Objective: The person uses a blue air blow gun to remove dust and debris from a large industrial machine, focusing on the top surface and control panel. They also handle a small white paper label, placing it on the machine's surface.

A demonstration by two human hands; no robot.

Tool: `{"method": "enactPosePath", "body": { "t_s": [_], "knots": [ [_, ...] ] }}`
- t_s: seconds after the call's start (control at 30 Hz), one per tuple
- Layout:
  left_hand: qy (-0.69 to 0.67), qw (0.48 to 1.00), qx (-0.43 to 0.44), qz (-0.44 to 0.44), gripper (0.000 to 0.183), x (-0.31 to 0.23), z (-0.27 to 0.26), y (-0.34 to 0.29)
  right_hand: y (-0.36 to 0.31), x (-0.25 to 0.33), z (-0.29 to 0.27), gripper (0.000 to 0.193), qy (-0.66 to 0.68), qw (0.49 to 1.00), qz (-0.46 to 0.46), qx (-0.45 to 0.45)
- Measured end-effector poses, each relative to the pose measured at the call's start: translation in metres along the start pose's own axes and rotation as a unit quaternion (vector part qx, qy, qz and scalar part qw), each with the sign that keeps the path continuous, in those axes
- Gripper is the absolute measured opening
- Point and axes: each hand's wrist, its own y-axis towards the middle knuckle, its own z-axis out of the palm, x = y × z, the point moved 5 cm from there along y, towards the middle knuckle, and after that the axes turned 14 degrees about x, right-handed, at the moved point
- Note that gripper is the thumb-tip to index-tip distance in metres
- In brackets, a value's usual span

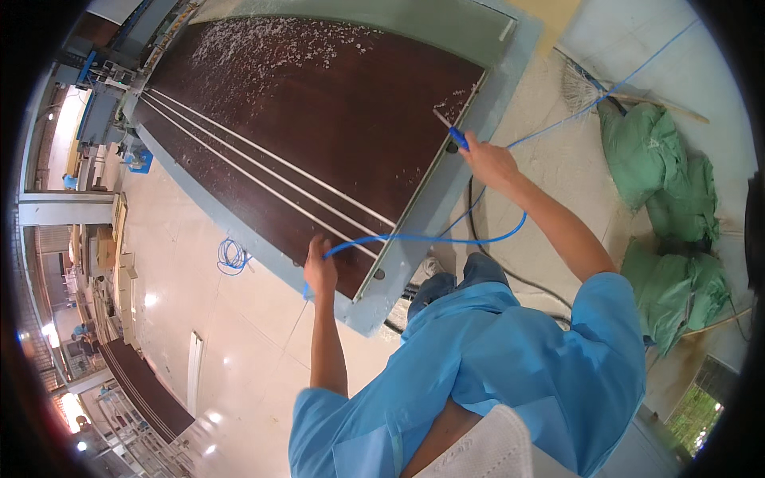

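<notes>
My right hand [492, 162] is closed round an air blow gun [457, 137] with a blue body and a thin metal nozzle, which points over the right edge of a dark brown panel [335, 119]. A blue air hose [446, 238] loops from near that hand across to my left hand [320, 269], whose fingers are wrapped round it above the panel's near corner. Three pale parallel strips [263, 174] run lengthwise along the panel. White shavings [271, 40] lie scattered thickly over its far part, with a few crumbs near the nozzle.
The panel rests on a grey-blue machine table [498, 95]. Green sacks [649, 155] and a broom [580, 89] stand at the right. A black cable [518, 277] crosses the floor by my legs. Coiled blue hose [233, 256] lies on the floor at left; another striped panel [147, 390] is farther off.
</notes>
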Motion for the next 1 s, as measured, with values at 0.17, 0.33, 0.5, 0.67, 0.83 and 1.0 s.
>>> {"method": "enactPosePath", "body": {
  "t_s": [0.17, 0.33, 0.5, 0.67, 0.83, 1.0],
  "knots": [
    [-0.037, 0.998, 0.017, -0.046, 0.027, 0.073, -0.003, -0.154, -0.048, -0.001, 0.021, 0.038, 0.045, 0.994, 0.090, -0.037],
    [-0.061, 0.997, -0.019, -0.053, 0.025, 0.095, 0.020, -0.276, -0.105, 0.026, 0.081, 0.034, 0.214, 0.974, -0.066, 0.039],
    [-0.094, 0.994, -0.027, -0.055, 0.025, 0.127, 0.011, -0.361, -0.184, 0.039, 0.157, 0.039, 0.362, 0.867, -0.078, 0.332],
    [-0.177, 0.983, -0.009, -0.046, 0.021, 0.109, 0.018, -0.380, -0.182, -0.016, 0.112, 0.042, 0.207, 0.960, 0.094, -0.166],
    [-0.047, 0.996, 0.064, -0.042, 0.024, 0.077, 0.001, -0.376, -0.172, -0.054, 0.095, 0.043, 0.177, 0.939, 0.217, -0.199],
    [-0.019, 0.997, 0.059, -0.036, 0.019, 0.091, -0.023, -0.365, -0.181, -0.031, 0.110, 0.040, 0.110, 0.958, 0.193, -0.183]
  ]
}}
